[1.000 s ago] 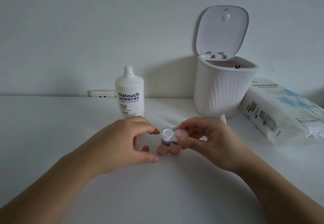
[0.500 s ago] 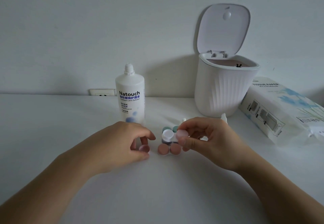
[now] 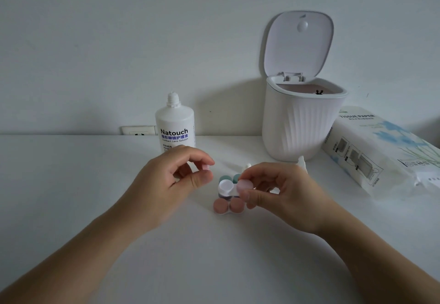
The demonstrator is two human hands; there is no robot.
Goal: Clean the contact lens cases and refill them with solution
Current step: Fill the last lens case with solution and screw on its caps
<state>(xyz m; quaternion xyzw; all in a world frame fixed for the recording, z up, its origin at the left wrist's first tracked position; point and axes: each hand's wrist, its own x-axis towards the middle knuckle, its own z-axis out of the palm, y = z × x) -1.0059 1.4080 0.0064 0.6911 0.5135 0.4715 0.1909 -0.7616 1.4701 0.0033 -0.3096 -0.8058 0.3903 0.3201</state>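
Note:
My right hand (image 3: pixel 283 194) pinches a white contact lens case (image 3: pixel 234 190) by its right end. The case's left well (image 3: pixel 225 185) is uncovered and a pale pink cap (image 3: pixel 245 184) sits on its right well. It is held just above a cluster of other cases on the table: a teal one (image 3: pixel 229 178), a dark purple one (image 3: pixel 223 197) and a reddish-pink one (image 3: pixel 228 206). My left hand (image 3: pixel 173 179) hovers to the left, thumb and forefinger pinching what looks like a small pale pink cap (image 3: pixel 205 167), mostly hidden. The uncapped white solution bottle (image 3: pixel 175 127) stands behind my left hand.
A white ribbed bin (image 3: pixel 302 122) with its lid up stands at the back right. A tissue paper pack (image 3: pixel 381 151) lies at the right edge. Two small white items (image 3: pixel 247 166) (image 3: pixel 301 160) show behind my right hand. A wall socket (image 3: pixel 138 130) sits behind the bottle.
My left hand has risen off the table and moved slightly left; the pink cap that lay under its fingers is no longer on the table. My right hand stays put with the white case.

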